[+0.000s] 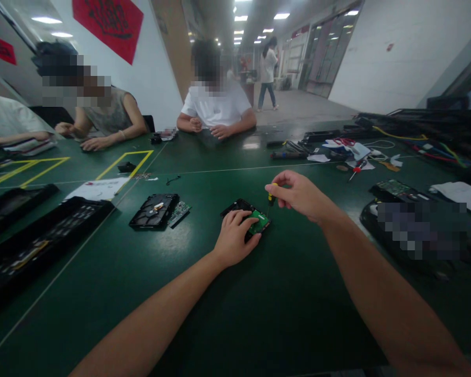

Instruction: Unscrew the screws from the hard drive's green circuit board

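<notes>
My left hand (235, 235) lies over a hard drive (260, 222) with a green circuit board facing up, gripping it against the table; its palm and fingers hide much of the drive. A small screwdriver (272, 196) with a yellow and black handle is pinched in the fingers of my right hand (294, 192). The screwdriver stands nearly upright, its thin shaft pointing down at the board's right corner. Whether the tip sits in a screw is too small to tell. To the left rest a black drive casing (154, 211) and a loose circuit board (179, 213).
Long black housings (43, 246) line the left side of the green table (235, 314). At right are a black device (412, 230), a red-handled screwdriver (356, 168) and tangled cables (427, 139). Across the table sits a person in a white shirt (216, 107); others sit at left.
</notes>
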Motion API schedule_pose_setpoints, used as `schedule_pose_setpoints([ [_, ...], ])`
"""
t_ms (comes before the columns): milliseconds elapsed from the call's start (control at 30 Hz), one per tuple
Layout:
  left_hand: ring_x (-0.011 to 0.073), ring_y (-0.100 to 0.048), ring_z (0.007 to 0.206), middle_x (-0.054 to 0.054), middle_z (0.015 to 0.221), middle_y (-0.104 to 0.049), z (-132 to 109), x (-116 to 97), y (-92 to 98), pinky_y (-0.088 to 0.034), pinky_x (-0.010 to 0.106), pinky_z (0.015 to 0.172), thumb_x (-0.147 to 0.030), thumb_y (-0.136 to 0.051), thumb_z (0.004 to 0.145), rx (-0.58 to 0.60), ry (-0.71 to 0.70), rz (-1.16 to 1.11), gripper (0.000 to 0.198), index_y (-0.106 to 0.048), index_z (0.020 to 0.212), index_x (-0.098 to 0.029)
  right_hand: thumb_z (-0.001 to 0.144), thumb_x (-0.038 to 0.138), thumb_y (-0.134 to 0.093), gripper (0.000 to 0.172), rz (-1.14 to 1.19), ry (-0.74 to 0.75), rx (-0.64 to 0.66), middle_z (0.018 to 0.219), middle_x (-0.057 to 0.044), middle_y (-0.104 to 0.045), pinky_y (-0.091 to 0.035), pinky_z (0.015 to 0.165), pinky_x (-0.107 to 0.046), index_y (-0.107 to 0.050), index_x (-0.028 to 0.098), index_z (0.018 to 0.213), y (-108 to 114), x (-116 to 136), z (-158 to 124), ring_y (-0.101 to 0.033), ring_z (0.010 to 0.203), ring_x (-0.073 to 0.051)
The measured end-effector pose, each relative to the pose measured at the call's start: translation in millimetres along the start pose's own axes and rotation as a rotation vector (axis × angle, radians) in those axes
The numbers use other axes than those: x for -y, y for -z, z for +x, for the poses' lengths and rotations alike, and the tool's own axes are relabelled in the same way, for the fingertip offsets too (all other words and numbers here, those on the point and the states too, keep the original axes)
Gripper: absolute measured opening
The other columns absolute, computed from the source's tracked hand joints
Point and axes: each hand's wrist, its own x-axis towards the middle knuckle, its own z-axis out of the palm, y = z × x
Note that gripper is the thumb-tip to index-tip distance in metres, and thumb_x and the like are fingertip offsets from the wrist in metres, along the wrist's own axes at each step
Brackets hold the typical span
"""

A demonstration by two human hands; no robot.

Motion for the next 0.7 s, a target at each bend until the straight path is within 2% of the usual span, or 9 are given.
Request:
schedule_pose_setpoints([
  [133, 0.0355, -0.049, 0.139, 0.01, 0.144, -0.061, 0.0, 0.6, -1.7, -0.037, 0.062, 0.121, -0.04, -0.07, 0.095, -0.016, 0.009, 0.0, 0.043, -0.067, 0.136, -0.029, 0.088, 0.046, -0.08, 0.034, -0.027, 0.02, -0.038, 0.088, -0.002, -0.072, -0.043, 0.041, -0.024, -0.058, 0.022, 0.1, 0.0, -3.8, 0.7, -0.061, 0.052, -0.012],
  [233, 0.0348, -0.05, 0.138, 0.01, 0.144, -0.061, 0.2, -0.1, -0.6, -0.039, 0.061, 0.12, -0.04, -0.07, 0.095, -0.01, -0.005, -0.003, 0.043, -0.066, 0.136, -0.028, 0.092, 0.04, -0.075, 0.026, 0.016, 0.062, 0.004, 0.099, -0.004, -0.073, -0.045, 0.042, -0.023, -0.061, 0.023, 0.104, 1.5, -4.5, 0.1, -0.064, 0.056, -0.012],
  [367, 0.0347, -0.049, 0.138, 0.01, 0.143, -0.061, 0.4, -1.2, 1.1, -0.039, 0.06, 0.12, -0.039, -0.07, 0.096, -0.008, -0.005, -0.002, 0.043, -0.066, 0.137, -0.028, 0.095, 0.032, -0.068, 0.019, 0.01, 0.122, 0.08, 0.084, -0.002, -0.072, -0.047, 0.049, -0.023, -0.071, 0.022, 0.111, 2.9, -4.5, 0.1, -0.064, 0.06, -0.013],
  [500, 0.035, -0.049, 0.138, 0.01, 0.143, -0.061, 0.1, -1.9, 2.3, -0.037, 0.061, 0.121, -0.04, -0.071, 0.094, -0.003, -0.007, -0.005, 0.047, -0.065, 0.138, -0.028, 0.098, 0.027, -0.061, 0.029, 0.049, 0.098, 0.114, 0.073, -0.002, -0.072, -0.055, 0.061, -0.027, -0.072, 0.019, 0.124, 2.8, -2.0, 0.5, -0.067, 0.062, -0.015],
  [567, 0.0354, -0.049, 0.138, 0.01, 0.144, -0.06, 0.0, -2.3, 3.0, -0.037, 0.062, 0.121, -0.041, -0.073, 0.092, 0.005, -0.01, -0.006, 0.05, -0.064, 0.139, -0.028, 0.1, 0.026, -0.056, 0.033, 0.061, 0.077, 0.127, 0.073, -0.003, -0.073, -0.055, 0.061, -0.028, -0.072, 0.018, 0.127, 3.3, 0.2, -0.3, -0.068, 0.061, -0.016],
  [700, 0.0366, -0.048, 0.139, 0.011, 0.144, -0.06, 0.0, -2.5, 4.0, -0.038, 0.062, 0.12, -0.042, -0.075, 0.09, 0.014, -0.011, -0.003, 0.052, -0.064, 0.139, -0.029, 0.097, 0.031, -0.064, 0.023, -0.015, 0.136, 0.098, 0.082, -0.004, -0.075, -0.051, 0.057, -0.027, -0.077, 0.02, 0.114, 6.3, 3.7, -2.5, -0.067, 0.065, -0.016],
])
